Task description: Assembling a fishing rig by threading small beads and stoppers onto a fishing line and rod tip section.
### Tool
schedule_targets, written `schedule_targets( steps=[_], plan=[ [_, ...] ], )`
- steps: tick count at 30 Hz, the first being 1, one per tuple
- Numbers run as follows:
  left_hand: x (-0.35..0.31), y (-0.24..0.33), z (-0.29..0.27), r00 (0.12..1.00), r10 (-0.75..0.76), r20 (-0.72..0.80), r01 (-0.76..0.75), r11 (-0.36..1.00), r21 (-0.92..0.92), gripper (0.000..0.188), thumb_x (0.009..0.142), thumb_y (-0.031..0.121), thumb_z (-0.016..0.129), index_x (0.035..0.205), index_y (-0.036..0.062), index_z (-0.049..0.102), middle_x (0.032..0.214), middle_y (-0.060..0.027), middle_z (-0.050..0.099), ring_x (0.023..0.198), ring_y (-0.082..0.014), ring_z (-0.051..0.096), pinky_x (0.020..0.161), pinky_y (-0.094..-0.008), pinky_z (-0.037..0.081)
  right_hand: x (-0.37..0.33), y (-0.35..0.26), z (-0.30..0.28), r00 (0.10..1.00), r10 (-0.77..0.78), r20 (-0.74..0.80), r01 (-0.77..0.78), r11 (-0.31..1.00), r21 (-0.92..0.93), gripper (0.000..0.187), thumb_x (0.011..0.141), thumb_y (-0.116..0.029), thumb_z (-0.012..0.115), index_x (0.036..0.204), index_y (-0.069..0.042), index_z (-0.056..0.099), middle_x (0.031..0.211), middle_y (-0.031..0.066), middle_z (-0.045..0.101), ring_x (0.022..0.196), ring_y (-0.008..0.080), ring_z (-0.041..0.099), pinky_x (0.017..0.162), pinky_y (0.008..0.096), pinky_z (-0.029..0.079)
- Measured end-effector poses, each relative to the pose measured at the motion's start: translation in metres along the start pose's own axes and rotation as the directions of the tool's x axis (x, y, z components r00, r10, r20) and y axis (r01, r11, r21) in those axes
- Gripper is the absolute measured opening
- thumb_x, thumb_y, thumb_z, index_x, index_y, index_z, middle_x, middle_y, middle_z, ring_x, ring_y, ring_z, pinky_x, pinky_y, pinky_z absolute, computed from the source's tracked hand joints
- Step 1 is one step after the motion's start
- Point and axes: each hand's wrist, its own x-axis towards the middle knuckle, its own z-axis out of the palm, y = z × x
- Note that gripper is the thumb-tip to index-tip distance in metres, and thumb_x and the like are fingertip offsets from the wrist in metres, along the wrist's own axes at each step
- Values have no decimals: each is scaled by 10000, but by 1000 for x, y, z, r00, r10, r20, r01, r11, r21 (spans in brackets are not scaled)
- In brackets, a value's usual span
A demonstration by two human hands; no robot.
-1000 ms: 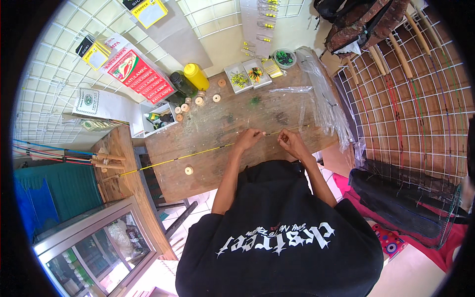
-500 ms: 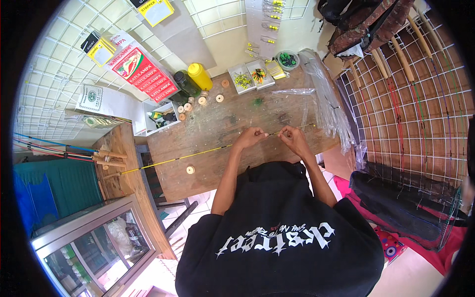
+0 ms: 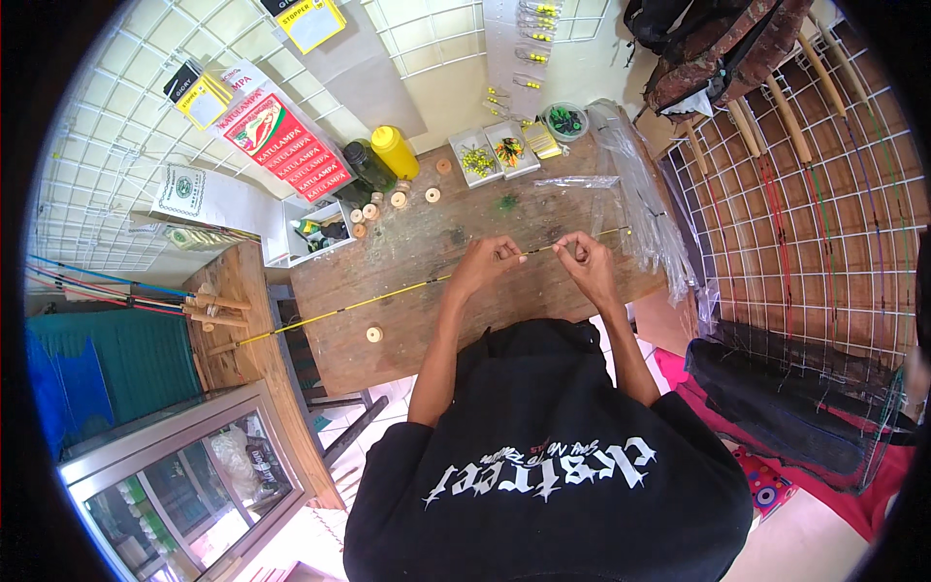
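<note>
A thin yellow fishing rod (image 3: 388,296) with dark bands slants across the wooden table (image 3: 436,335). Its wooden handle (image 3: 221,348) rests on the ledge at left, and its tip reaches toward the plastic sleeves at right. My left hand (image 3: 485,264) is closed, thumb and fingers pinching the rod right of its middle. Just to the right, my right hand (image 3: 588,266) pinches with thumb and forefinger close to the rod; whatever is between those fingertips is too small to make out. A wooden ring (image 3: 374,335) lies on the table below the rod.
Along the back stand a yellow squeeze bottle (image 3: 393,152), a dark bottle (image 3: 369,167), several wooden rings, white trays of small floats (image 3: 476,163) and a round tub (image 3: 563,121). Clear plastic sleeves (image 3: 640,204) cover the right end. A white open box (image 3: 308,233) sits at left.
My right hand has shifted slightly right and up, its fingers opening out a little more. My left hand has tilted slightly and stays at the rod.
</note>
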Motion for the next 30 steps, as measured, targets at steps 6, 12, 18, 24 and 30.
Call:
schedule_targets(
  steps=[6,12,18,24,30],
  plan=[
    [-1,1,-6,998,56,-36,-61,987,-146,208,846,196,717,886,0,664,678,-68,662,603,-112,606,590,-285,460,5,-18,-6,993,106,54,-106,994,-10,123,843,-153,721,861,-42,670,560,-42,310,532,54,300,480,263,253],
    [-3,4,-7,992,100,-77,-116,960,-253,164,889,155,682,863,4,621,717,-47,674,595,-80,592,556,-244,454,8,-12,-4,983,-179,-49,175,982,-73,111,855,-133,711,870,-34,662,597,-50,368,567,49,349,524,248,282],
    [-4,-8,-11,998,45,-47,-58,943,-328,196,903,135,648,814,22,514,803,-78,693,568,-68,569,502,-220,441,11,-12,-5,978,56,-203,-14,979,201,79,872,-133,691,882,-62,656,589,-42,422,549,53,389,514,242,318],
    [-4,-4,-13,982,93,-165,-150,916,-373,144,834,38,572,766,32,445,995,-138,676,560,-102,598,500,-253,483,19,-4,-16,952,78,-296,30,938,344,81,927,-113,634,943,-46,591,682,-82,406,602,16,348,529,212,275],
    [-11,-7,-20,938,136,-320,-209,956,-206,158,796,35,587,753,24,436,965,-134,685,550,-105,601,488,-260,464,25,-3,-30,935,27,-353,11,994,108,72,939,-135,600,966,-68,598,673,-13,527,591,46,443,517,235,343]
  ],
)
